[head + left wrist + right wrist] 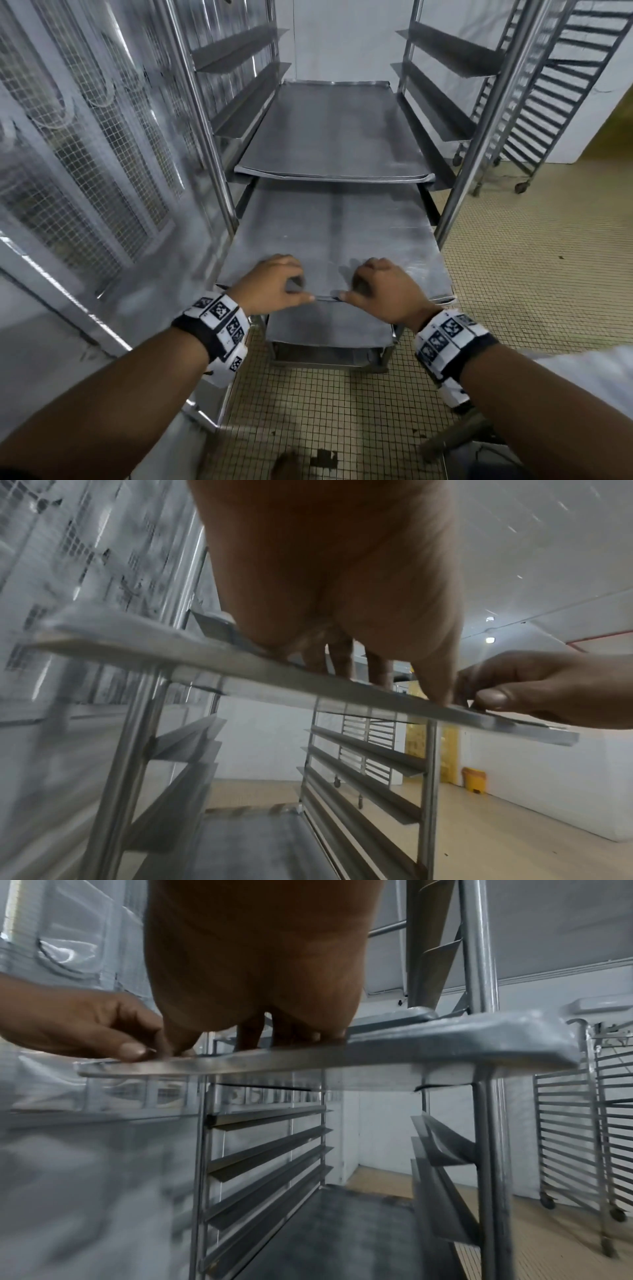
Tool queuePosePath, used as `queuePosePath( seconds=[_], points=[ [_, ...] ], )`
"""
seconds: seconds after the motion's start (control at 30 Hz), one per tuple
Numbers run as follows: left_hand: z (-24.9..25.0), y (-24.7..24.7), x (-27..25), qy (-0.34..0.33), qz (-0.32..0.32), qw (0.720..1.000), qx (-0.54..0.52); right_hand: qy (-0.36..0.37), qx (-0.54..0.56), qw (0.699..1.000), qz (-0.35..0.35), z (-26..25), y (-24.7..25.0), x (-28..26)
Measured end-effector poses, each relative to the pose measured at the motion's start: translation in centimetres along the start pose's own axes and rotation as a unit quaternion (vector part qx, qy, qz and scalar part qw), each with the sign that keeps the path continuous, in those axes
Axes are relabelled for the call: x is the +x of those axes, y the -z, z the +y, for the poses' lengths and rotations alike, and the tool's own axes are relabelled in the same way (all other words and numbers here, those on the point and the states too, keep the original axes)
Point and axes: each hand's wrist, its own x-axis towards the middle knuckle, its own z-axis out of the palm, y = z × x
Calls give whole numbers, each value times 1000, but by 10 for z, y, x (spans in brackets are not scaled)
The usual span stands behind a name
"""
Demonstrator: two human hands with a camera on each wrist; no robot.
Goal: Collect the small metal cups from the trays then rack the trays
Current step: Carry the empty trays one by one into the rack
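Note:
An empty grey metal tray (329, 233) lies half inside the steel rack (479, 130), with its near end sticking out towards me. My left hand (291, 287) and right hand (363, 287) sit side by side at the middle of its near rim. Each hand's arched fingers stand on the tray's top and each thumb lies along the rim. In the left wrist view no finger of the left hand (342, 588) reaches under the tray (240, 669). The right hand (260, 961) in the right wrist view rests on the tray (445, 1045) the same way. No metal cups are in view.
Another tray (335, 137) sits fully racked one level up, and a third tray (329, 329) lies lower down. A mesh-fronted steel wall (85, 154) stands close on the left. A second wheeled rack (548, 102) stands back right on the tiled floor (513, 274).

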Motion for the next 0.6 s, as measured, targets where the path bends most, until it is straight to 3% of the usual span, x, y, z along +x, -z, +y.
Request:
queuePosePath(
  seconds=[0.17,0.33,0.6],
  points=[
    [-2,-35,-22,-18,121,992,-4,9,-1,996,94,0,-26,-28],
    [5,-61,-40,1,223,967,126,-30,-17,987,158,3,-38,-45],
    [18,-82,-43,87,212,953,199,-71,-54,977,194,4,-52,-61]
  ],
)
